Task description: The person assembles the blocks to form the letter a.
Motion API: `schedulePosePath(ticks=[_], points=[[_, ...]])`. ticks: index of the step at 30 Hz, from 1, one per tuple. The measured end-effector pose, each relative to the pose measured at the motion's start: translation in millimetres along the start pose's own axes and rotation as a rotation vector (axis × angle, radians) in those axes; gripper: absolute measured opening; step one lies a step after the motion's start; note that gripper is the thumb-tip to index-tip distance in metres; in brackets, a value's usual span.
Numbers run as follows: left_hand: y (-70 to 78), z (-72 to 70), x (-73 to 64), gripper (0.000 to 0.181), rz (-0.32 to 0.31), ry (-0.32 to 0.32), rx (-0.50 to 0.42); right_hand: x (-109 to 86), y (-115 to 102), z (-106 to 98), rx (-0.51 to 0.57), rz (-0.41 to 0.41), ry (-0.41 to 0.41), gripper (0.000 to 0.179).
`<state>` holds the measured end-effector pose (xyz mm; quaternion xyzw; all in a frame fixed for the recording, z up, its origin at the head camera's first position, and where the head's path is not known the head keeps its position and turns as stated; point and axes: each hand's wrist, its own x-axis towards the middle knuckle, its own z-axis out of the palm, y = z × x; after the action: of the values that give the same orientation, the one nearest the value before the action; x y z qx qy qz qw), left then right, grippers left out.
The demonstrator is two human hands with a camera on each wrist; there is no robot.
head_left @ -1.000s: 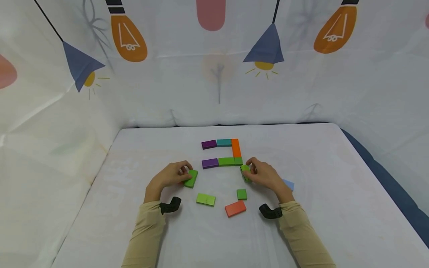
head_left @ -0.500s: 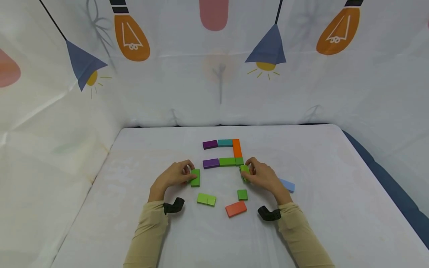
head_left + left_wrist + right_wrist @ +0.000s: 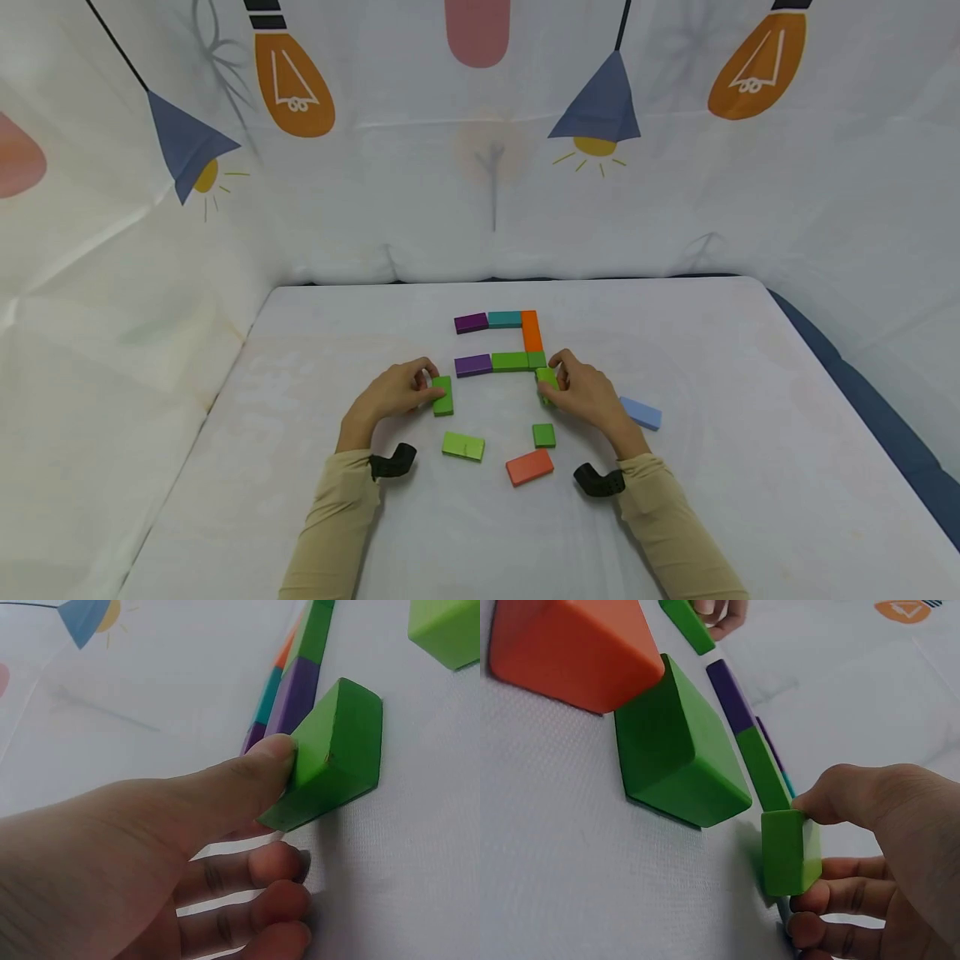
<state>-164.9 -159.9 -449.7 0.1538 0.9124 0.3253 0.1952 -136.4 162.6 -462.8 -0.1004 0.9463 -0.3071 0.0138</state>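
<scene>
In the head view, my left hand [image 3: 393, 392] pinches a green block [image 3: 444, 397] just below the left end of a row. From the left wrist view, the thumb [image 3: 271, 750] presses one side of that block, the fingers below it. My right hand [image 3: 590, 395] grips a light green block [image 3: 782, 853] between thumb and fingers, close under the row's right end. That row joins a purple block [image 3: 473, 366], a green block [image 3: 510, 362] and a small green block [image 3: 537, 360]. An orange block [image 3: 532, 332] runs up from it to a teal block [image 3: 505, 319] and a dark purple block [image 3: 471, 323].
On the white table [image 3: 247, 500], nearer the body, lie light green pieces [image 3: 463, 446], a green cube [image 3: 543, 435] and an orange-red block [image 3: 529, 467]. A light blue block [image 3: 641, 413] sits beside my right wrist.
My left hand has shifted right with the green block, which has turned from a slant to nearly straight. The right hand has barely moved, still holding the light green block.
</scene>
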Motion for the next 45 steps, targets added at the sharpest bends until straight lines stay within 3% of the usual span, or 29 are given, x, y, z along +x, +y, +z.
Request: schedulePosePath(ticks=[14,25,45], points=[[-0.8,3.2,1.8,0.032,0.007,0.036,0.048,-0.3,-8.7,8.1,-0.01,0.077,0.036,0.038],[-1.0,2.8,0.9,0.032,-0.003,0.036,0.041,-0.1,-9.9,13.0,-0.019,0.049,0.076,0.04],[-5.0,6.3,4.2,0.033,0.016,0.054,0.041,1.7,-10.3,19.5,-0.072,0.082,0.044,0.052]])
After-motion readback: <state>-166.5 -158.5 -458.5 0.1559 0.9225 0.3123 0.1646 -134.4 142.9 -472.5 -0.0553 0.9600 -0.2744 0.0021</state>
